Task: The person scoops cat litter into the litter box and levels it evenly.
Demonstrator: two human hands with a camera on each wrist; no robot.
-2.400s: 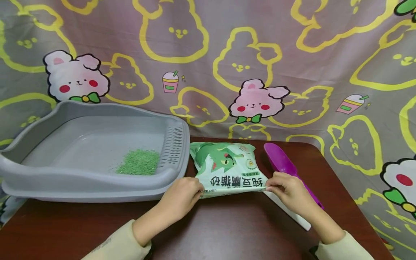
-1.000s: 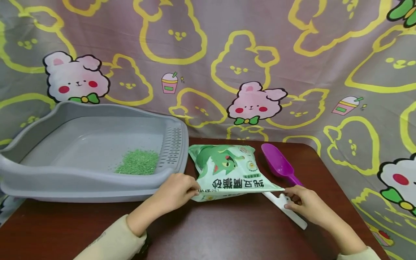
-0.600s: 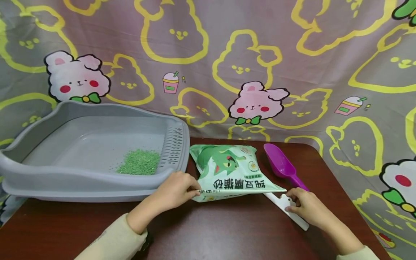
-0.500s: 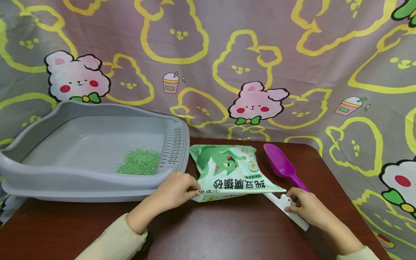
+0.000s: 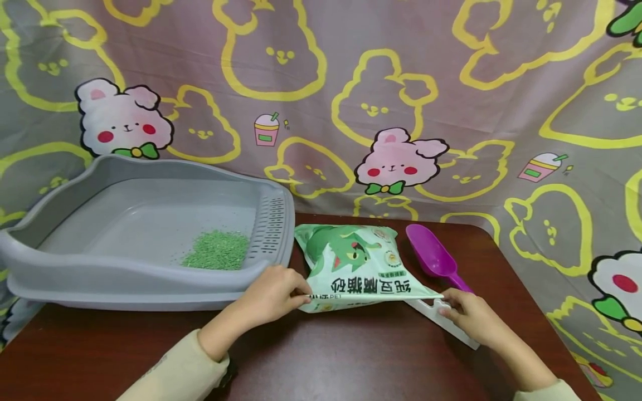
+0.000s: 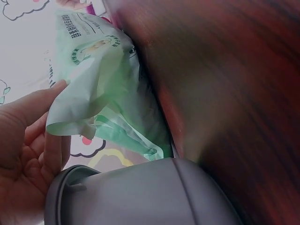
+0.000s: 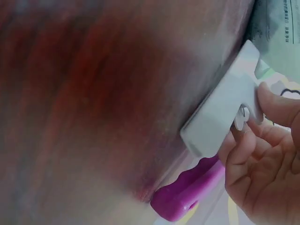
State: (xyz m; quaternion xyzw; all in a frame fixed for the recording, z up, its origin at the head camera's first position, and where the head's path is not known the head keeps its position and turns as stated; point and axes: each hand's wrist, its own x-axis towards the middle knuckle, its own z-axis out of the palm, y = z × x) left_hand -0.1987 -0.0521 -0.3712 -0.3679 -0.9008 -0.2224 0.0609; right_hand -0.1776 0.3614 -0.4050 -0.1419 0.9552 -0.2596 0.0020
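My left hand (image 5: pixel 273 298) pinches the near left corner of a pale green cat litter bag (image 5: pixel 351 264) printed with a green cat. In the left wrist view, thumb and fingers hold the bag's thin edge (image 6: pixel 70 115). My right hand (image 5: pixel 473 314) is at the bag's near right corner and grips a long white plastic bar (image 5: pixel 446 322) with a small rounded tab. The right wrist view has the thumb on the white bar (image 7: pixel 218 112), fingers behind it. The bar's far end is hidden under the bag's edge.
A large grey litter box (image 5: pixel 150 278) stands on the left, with a heap of green pellets (image 5: pixel 218 250) inside. A purple scoop (image 5: pixel 433 256) lies right of the bag, its handle passing behind my right hand. A patterned curtain (image 5: pixel 301 67) hangs behind the table (image 5: pixel 321 362).
My right hand has let go of the bag's right corner, moved right and taken hold of the white bar, which has shifted slightly. My left hand moved slightly left and keeps holding the bag.
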